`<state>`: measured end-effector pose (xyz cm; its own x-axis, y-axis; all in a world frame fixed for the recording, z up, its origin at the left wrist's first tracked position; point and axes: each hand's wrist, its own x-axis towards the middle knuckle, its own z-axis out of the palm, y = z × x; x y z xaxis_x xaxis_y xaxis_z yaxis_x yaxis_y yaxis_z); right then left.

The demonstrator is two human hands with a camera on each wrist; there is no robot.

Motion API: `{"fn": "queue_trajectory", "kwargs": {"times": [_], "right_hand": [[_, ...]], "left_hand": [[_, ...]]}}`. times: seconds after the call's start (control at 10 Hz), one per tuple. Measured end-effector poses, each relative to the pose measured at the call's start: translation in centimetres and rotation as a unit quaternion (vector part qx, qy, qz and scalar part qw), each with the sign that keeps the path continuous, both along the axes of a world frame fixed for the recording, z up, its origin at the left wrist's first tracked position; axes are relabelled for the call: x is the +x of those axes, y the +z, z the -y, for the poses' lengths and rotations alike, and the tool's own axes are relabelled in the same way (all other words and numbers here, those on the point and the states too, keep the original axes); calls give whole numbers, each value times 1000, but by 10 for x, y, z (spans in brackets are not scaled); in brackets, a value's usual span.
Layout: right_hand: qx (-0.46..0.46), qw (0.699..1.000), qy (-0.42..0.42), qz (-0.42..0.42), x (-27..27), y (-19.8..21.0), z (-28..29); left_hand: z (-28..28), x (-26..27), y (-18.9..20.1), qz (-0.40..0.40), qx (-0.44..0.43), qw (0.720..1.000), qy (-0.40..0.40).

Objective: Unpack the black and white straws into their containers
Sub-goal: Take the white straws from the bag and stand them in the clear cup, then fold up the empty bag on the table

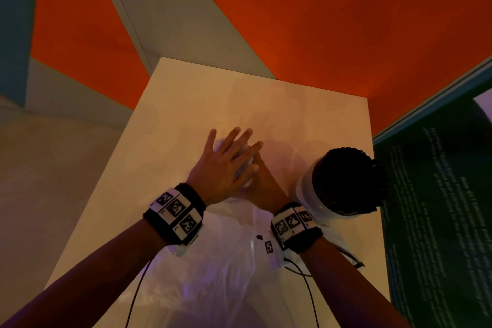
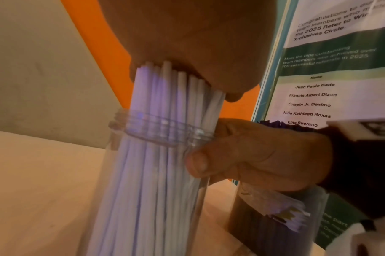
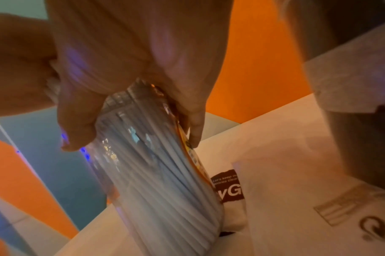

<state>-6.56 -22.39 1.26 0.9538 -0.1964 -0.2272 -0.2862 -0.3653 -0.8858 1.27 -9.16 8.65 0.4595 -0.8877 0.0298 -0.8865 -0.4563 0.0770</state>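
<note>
- Your left hand (image 1: 221, 168) lies flat, fingers straight and spread, its palm pressing down on the tops of the white straws (image 2: 165, 155) — no grip here, just an open palm.
- Those white straws stand upright in a clear container (image 2: 119, 131) on the table (image 1: 170, 104), their ends rising above its threaded neck.
- Your right hand (image 2: 259, 155) is closed around that container just below the neck — thumb curled across the front, fingers wrapped round the side.
- The black straws (image 1: 348, 181) already stand in a second container (image 1: 311, 194) just to the right of your right wrist, near the table's edge.
- Clear plastic wrapping (image 1: 221, 274) lies crumpled on the table between your forearms.
- A green poster (image 1: 439, 221) with printed text stands along the right side.
</note>
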Motion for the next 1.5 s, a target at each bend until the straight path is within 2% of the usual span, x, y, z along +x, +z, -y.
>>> {"fn": "queue_trajectory", "kwargs": {"times": [0.1,0.2,0.3,0.4,0.5,0.6,0.7,0.8,0.9,1.0,1.1,1.2,1.3,1.4,1.5], "right_hand": [[105,990,-61,72,8,8,-2],[231,955,-81,168,14,1,3],[204,968,-90,114,15,4,6],[95,991,-89,16,1,8,0],[-174,968,-93,-154,-25,14,-9],[-233,968,75,-51,-59,20,-42],[-248,921,301,-13,-86,12,-79],[-329,857,392,-58,-113,-17,-99],[-336,819,454,-103,-139,-47,-111],[-367,824,432,-17,-157,-64,-129],[-388,842,366,80,-166,-77,-149],[-342,892,279,97,-164,-80,-163],[-296,924,230,80,-157,-73,-174],[-280,931,234,15,-153,-68,-177],[-241,945,219,-44,-150,-67,-178]], "left_hand": [[-3,0,0,9,-96,995,-4],[-18,-11,-5,27,-216,976,2],[-46,-28,-22,6,-185,983,16],[-81,-47,-42,-112,37,991,69],[-114,-61,-70,-152,179,970,57],[-136,-74,-94,-201,240,948,58],[-151,-77,-116,-243,277,928,51],[-168,-67,-134,-220,291,931,-2],[-185,-50,-145,-160,294,942,-26],[-182,-38,-147,-94,315,944,-30],[-169,-41,-137,-49,325,944,-16],[-159,-64,-120,-35,286,957,-22],[-169,-98,-106,-111,132,984,-44],[-191,-123,-103,-178,141,972,-67],[-205,-130,-110,-190,220,955,-54]]}}
